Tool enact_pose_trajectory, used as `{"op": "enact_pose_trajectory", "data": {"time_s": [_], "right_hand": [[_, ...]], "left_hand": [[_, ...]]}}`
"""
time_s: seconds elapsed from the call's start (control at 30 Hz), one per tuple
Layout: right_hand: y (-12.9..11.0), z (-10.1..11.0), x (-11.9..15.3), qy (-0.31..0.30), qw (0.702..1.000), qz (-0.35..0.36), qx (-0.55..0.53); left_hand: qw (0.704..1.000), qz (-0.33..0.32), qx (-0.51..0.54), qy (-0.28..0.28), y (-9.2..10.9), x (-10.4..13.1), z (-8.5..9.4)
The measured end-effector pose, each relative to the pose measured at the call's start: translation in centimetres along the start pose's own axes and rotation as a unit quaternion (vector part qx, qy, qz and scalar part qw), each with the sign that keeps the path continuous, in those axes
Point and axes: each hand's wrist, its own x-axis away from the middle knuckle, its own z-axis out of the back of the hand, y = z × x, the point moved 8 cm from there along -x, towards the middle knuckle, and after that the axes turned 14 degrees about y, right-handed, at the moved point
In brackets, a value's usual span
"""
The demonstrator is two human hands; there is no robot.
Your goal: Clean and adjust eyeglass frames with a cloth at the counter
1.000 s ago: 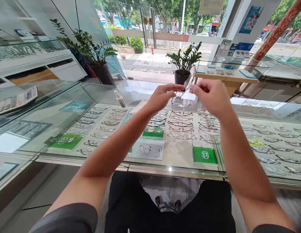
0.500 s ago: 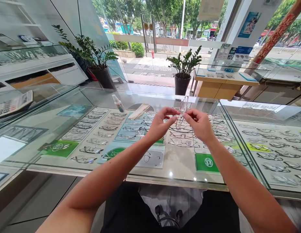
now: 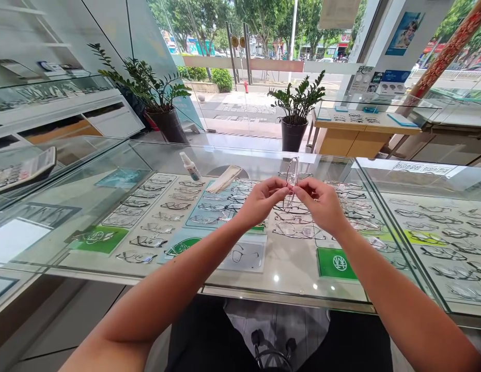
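A thin-framed pair of glasses [image 3: 292, 173] is held upright above the glass counter, between both hands. My left hand [image 3: 265, 199] pinches it from the left with thumb and fingers. From the right, my right hand [image 3: 317, 200] grips it too, the fingertips of both hands nearly meeting at the frame. Which part of the frame each hand holds is too small to tell. Under the glass, rows of spectacles [image 3: 174, 205] lie below and around the hands.
On the counter's glass top [image 3: 147, 150] stand a spray bottle [image 3: 189, 166] and a folded cloth [image 3: 225, 179]. A calculator [image 3: 27, 168] is at the far left. Potted plants [image 3: 294, 132] stand beyond the counter, with a wheeled chair base [image 3: 273, 351] below.
The view has shifted slightly. Both hands have drawn closer together at the glasses, whose frame is turned a little; the grip remains.
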Motion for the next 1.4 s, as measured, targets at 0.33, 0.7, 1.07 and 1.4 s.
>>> {"op": "enact_pose_trajectory", "data": {"time_s": [0.33, 0.7, 1.07, 1.4], "right_hand": [[-0.2, 0.4, -0.1, 0.014, 1.0, 0.005, 0.003], [-0.1, 0.5, -0.2, 0.023, 1.0, 0.006, 0.005], [0.2, 0.8, -0.3, 0.032, 0.999, -0.006, 0.024], [2.0, 2.0, -0.8, 0.088, 0.989, -0.117, -0.033]], "left_hand": [[0.998, 0.035, 0.038, -0.043, -0.3, 0.1, -0.5], [0.999, 0.013, 0.034, -0.032, -0.3, -0.3, 0.0], [1.0, 0.013, 0.011, -0.015, 0.0, -0.3, 0.3], [0.993, 0.004, 0.067, 0.094, 1.0, -1.4, 2.9]]}}
